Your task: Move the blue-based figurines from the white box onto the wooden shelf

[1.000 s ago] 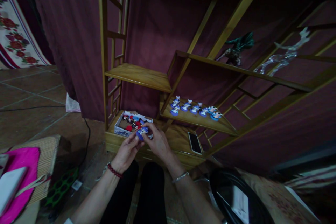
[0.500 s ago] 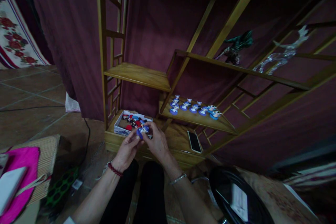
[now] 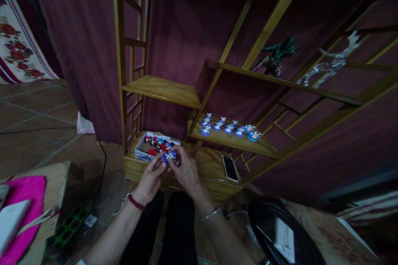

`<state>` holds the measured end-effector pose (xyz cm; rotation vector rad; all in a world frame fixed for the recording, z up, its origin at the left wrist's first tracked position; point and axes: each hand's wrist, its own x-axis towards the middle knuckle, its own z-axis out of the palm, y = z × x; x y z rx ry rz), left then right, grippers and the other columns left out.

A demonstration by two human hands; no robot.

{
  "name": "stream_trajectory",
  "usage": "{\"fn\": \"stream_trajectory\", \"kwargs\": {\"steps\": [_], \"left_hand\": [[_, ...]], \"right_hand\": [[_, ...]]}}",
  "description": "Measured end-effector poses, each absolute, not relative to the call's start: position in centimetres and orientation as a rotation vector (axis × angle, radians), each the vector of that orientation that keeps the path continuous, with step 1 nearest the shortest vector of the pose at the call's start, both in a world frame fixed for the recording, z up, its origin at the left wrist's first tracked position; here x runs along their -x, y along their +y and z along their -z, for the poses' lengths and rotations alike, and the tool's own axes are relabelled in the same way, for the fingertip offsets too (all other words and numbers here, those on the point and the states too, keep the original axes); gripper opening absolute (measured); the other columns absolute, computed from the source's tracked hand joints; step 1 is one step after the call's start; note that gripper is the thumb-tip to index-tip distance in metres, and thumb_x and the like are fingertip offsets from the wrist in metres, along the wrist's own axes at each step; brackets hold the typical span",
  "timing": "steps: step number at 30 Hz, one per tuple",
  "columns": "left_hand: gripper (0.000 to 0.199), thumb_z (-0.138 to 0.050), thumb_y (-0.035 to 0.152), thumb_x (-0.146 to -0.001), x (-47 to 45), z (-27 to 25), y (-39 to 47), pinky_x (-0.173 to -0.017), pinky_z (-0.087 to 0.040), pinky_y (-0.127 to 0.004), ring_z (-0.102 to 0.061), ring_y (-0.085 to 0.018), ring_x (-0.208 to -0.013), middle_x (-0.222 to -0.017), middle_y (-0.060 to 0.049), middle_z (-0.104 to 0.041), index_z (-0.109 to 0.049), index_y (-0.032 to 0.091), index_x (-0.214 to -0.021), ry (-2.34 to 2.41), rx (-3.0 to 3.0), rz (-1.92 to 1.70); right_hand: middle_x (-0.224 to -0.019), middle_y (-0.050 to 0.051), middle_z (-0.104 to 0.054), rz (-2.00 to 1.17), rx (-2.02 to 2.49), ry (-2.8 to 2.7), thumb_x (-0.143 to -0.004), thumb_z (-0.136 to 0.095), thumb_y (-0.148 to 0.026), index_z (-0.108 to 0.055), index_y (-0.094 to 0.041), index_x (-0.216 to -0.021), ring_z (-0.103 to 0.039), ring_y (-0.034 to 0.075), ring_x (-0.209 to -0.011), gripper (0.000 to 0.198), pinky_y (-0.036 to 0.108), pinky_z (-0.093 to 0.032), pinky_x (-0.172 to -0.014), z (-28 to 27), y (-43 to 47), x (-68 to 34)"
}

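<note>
Between my two hands is a small blue-and-white figurine [image 3: 169, 156] on a round purple-blue base. The fingers of my left hand [image 3: 151, 177] grip its base side, and my right hand [image 3: 185, 169] pinches it from the other side. Just behind them, an open white cardboard box [image 3: 143, 155] holds several red, black and blue figurines [image 3: 158, 144]. To the right, several similar blue-and-white figurines [image 3: 229, 127] stand in a loose row on a raised wooden shelf [image 3: 242, 143]. My fingers partly cover the held figurine and the box's near corner.
A phone [image 3: 230, 168] lies on the lower shelf board at the right. Higher up stand a green dark statue [image 3: 276, 56] and a clear deer ornament [image 3: 331, 64]. Wooden posts [image 3: 119, 58] frame the shelves. A black round seat [image 3: 280, 232] is close to my right arm.
Both hands stay in place around the figurine, which appears tilted slightly differently. The camera view has shifted a little; the shelf figurines and box have not moved.
</note>
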<state>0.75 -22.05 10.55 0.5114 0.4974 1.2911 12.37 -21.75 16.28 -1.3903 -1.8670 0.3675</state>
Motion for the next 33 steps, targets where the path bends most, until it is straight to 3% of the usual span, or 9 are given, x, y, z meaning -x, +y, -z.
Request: {"fn": "stream_trajectory", "kwargs": {"steps": [18, 33], "left_hand": [[0.028, -0.068, 0.018, -0.063, -1.2, -11.1, -21.8, -0.063, -0.046, -0.021, -0.057, -0.009, -0.069, -0.088, -0.002, -0.064, -0.062, 0.017, -0.091, 0.555, -0.452, -1.289], [0.023, -0.066, 0.026, -0.066, -0.8, -11.3, -22.1, -0.060, -0.039, -0.021, -0.057, -0.010, -0.066, -0.077, -0.002, -0.065, -0.063, 0.016, -0.086, 0.540, -0.488, -1.240]], "right_hand": [[-0.089, 0.000, -0.060, -0.372, 1.374, -1.916, -0.074, -0.051, -0.021, -0.050, -0.025, -0.100, -0.058, 0.014, -0.080, 0.026, 0.024, -0.045, -0.071, -17.0, -21.5, -12.9], [-0.091, 0.000, -0.061, -0.405, 1.302, -1.996, -0.075, -0.051, -0.020, -0.052, -0.025, -0.100, -0.056, 0.015, -0.083, 0.026, 0.025, -0.044, -0.074, -17.4, -21.4, -13.1]]}}
